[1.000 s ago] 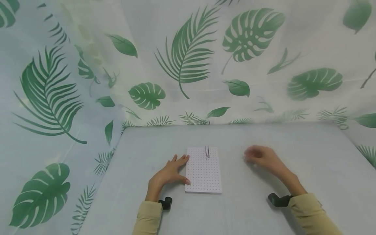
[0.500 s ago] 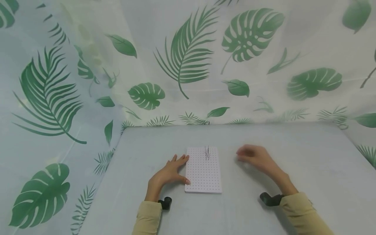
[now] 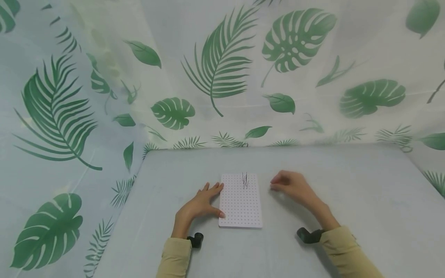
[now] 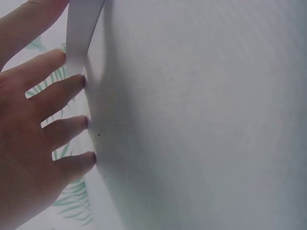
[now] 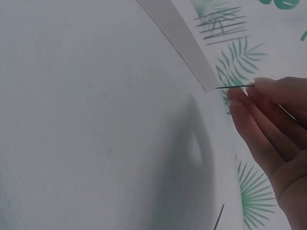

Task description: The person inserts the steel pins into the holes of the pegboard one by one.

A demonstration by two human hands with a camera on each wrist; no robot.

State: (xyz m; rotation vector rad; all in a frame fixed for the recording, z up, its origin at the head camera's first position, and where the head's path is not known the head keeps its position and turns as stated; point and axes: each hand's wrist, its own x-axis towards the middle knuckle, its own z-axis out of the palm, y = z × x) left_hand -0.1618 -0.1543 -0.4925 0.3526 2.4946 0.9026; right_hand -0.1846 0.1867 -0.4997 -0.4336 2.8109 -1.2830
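Observation:
A white board [image 3: 240,208] with a grid of small holes lies flat on the table. Several thin dark needles [image 5: 223,31] stand upright in its far right part. At the board's left edge rests my left hand [image 3: 199,205], fingers spread and thumb touching the near left side. To the right of the board, my right hand [image 3: 293,187] is held above the table. Between thumb and fingertips it pinches one needle [image 5: 235,86], whose tip points toward the board in the right wrist view. That needle is too small to make out in the head view.
The table [image 3: 347,170] has a pale grey cover. Another thin needle [image 5: 218,217] shows at the bottom of the right wrist view. White curtains [image 3: 236,127] with green leaf prints hang behind the table and at its left.
My right hand has moved left, closer to the board, with its fingers still pinched together. The left hand and the board have stayed in place.

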